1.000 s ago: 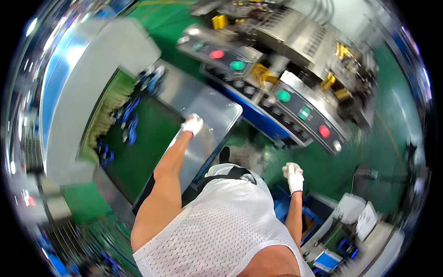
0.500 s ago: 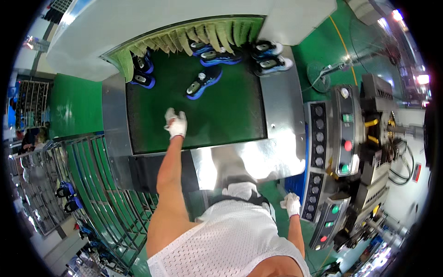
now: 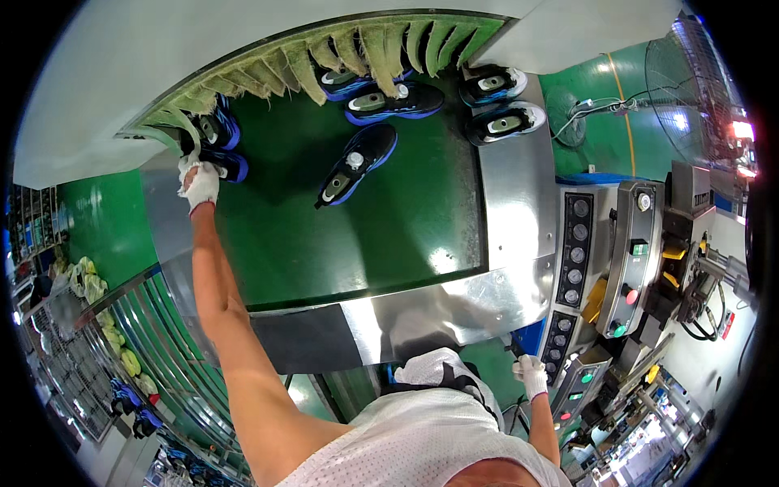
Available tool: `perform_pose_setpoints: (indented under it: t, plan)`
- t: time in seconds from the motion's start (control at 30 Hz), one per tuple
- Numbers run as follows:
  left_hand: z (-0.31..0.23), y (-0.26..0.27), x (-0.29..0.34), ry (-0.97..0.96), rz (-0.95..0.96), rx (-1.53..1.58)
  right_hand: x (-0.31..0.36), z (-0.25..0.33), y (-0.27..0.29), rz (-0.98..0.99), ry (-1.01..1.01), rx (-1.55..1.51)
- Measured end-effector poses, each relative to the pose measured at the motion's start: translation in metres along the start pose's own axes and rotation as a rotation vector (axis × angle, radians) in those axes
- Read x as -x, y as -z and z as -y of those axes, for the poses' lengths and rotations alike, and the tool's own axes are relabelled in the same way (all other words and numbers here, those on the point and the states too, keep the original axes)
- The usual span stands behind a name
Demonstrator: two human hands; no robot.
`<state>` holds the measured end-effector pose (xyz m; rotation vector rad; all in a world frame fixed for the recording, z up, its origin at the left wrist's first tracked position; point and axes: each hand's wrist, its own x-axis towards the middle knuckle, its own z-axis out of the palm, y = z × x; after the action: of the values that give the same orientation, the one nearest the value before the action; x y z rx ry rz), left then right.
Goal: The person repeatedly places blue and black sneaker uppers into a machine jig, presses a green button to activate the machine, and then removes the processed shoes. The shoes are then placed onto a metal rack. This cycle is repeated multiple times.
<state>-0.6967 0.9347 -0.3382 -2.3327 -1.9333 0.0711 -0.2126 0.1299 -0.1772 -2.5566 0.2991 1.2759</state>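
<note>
My left hand point(image 3: 199, 185), in a white glove, reaches to the far left of the green belt point(image 3: 324, 243). Its fingers close around the heel end of a black sneaker with a blue-purple sole point(image 3: 232, 165); part of this grip is hidden. Just behind stands another such sneaker point(image 3: 217, 130), partly under the fringe. A single sneaker point(image 3: 357, 164) lies at an angle mid-belt, and another sneaker point(image 3: 398, 103) rests beyond it. Low at my right side, my gloved right hand point(image 3: 531, 375) hangs beside the machine, fingers loosely bent and apart, with nothing visible in them.
Fringe strips point(image 3: 324, 55) hang across the machine opening. Two black-and-white sneakers point(image 3: 507, 122) sit on the metal border at right. Control panels point(image 3: 629, 260) with gauges and buttons stand to the right. Metal rails point(image 3: 162, 333) run along the left, and a fan point(image 3: 565, 120) stands behind.
My left hand has moved left and away from me, from over the bare belt to the left sneaker, and its fingers have closed. My view has shifted; my right hand stays low.
</note>
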Motion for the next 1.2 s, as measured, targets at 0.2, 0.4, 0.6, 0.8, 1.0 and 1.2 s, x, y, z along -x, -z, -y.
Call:
perform_pose_setpoints:
  t: [0.2, 0.4, 0.6, 0.8, 1.0, 1.2]
  plan:
    - [-0.037, 0.07, 0.118, 0.014, -0.081, 0.232, -0.001, 0.016, -0.02, 0.058, 0.376, 0.441]
    - [-0.167, 0.143, 0.278, -0.229, 0.177, 0.614, 0.037, 0.107, -0.07, 0.129, 0.77, 0.418]
    - [-0.371, 0.253, 0.415, -0.878, 0.522, 0.988, 0.049, 0.123, -0.103, -0.514, 1.332, 0.625]
    - [-0.525, 0.372, 0.489, -1.641, 0.493, 1.038, 0.086, 0.042, 0.063, -0.416, 0.934, -0.061]
    - [-0.647, 0.47, 0.599, -2.025, 0.402, 1.152, 0.147, -0.099, 0.134, -0.26, 0.498, -1.226]
    - [-0.77, 0.471, 0.727, -1.827, 0.875, 1.27, 0.143, -0.215, 0.134, -0.534, 0.487, -1.998]
